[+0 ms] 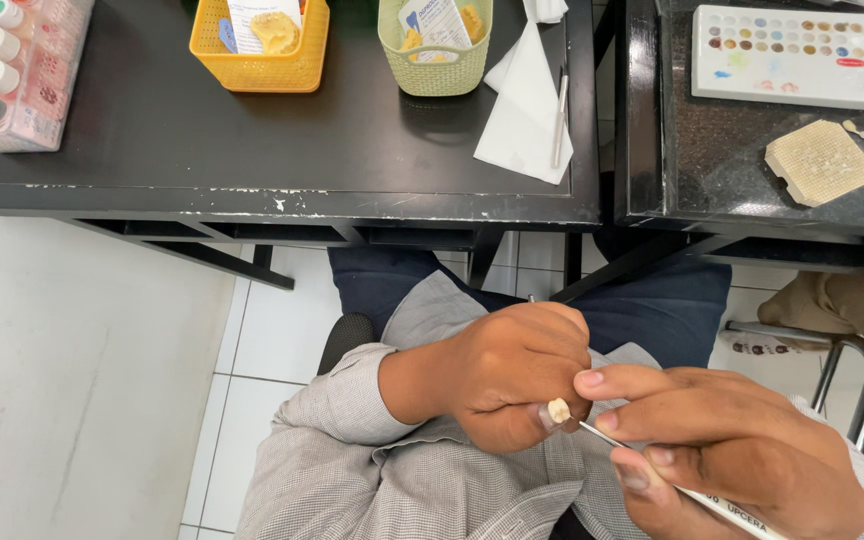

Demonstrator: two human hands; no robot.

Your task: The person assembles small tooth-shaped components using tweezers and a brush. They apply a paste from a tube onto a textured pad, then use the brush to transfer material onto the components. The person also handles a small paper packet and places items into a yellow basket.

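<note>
Cream-white and tiny, a tooth-shaped piece (558, 410) being pinched at the fingertips of the left hand (507, 375), fingers curled almost fully closed around it, presumably so that it stays still and faces upward toward the eyes. Being brought against it from the right: the tip of a thin white-handled tool (687, 490), probably a fine brush, gripped pen-fashion in the right hand (727, 455), thumb and forefinger closed on the shaft near its front end, likely for fine control. Both hands hovering close over the lap, just above the grey shirt (372, 480), well apart from the black desk (252, 140) farther off. Sitting out of the way on that far desk: a yellow basket (260, 62) and a pale green basket (436, 62), both carrying papers; a folded white tissue (524, 110) with a slim metal instrument (559, 115) lying across it; a rack of small capped bottles (7, 70) at the far left. Resting on the far right surface: a white palette of coloured wells (787, 55) and a tan honeycomb pad (818, 160), near enough for reaching.
</note>
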